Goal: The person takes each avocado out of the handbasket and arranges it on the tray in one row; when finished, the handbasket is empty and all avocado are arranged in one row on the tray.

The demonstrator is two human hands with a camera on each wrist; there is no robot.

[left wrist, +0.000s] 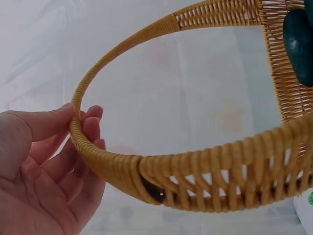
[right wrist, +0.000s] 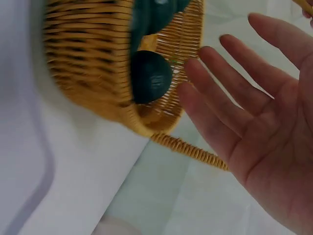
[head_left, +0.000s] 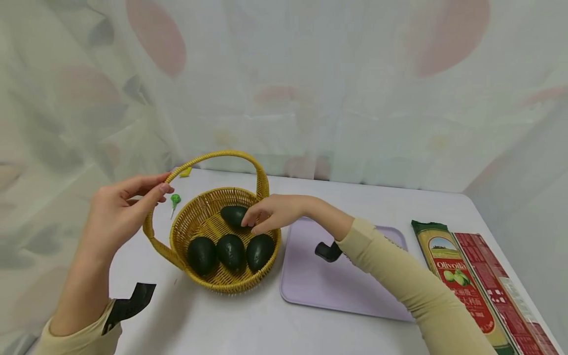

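Observation:
A yellow wicker basket (head_left: 229, 283) with an arched handle (head_left: 222, 154) stands on the table, holding several dark green avocados. My left hand (head_left: 122, 212) pinches the handle on its left side between thumb and fingers, as the left wrist view also shows. Over the basket's back right rim, my right hand (head_left: 277, 212) reaches in with its fingers extended and nothing in its grasp. Its fingertips overlap the back avocado (head_left: 233, 217) in the head view; the right wrist view shows a gap between them and the nearest avocado (right wrist: 152, 78). Other avocados (head_left: 230, 252) lie along the front.
Right of the basket, a lilac tray (head_left: 306, 301) lies partly under my right forearm. A green and red Olivoila packet (head_left: 457, 276) and a red packet (head_left: 506, 286) lie at the far right. Left of the basket are a small green-headed pick (head_left: 175, 198) and a yellow piece (head_left: 185, 172).

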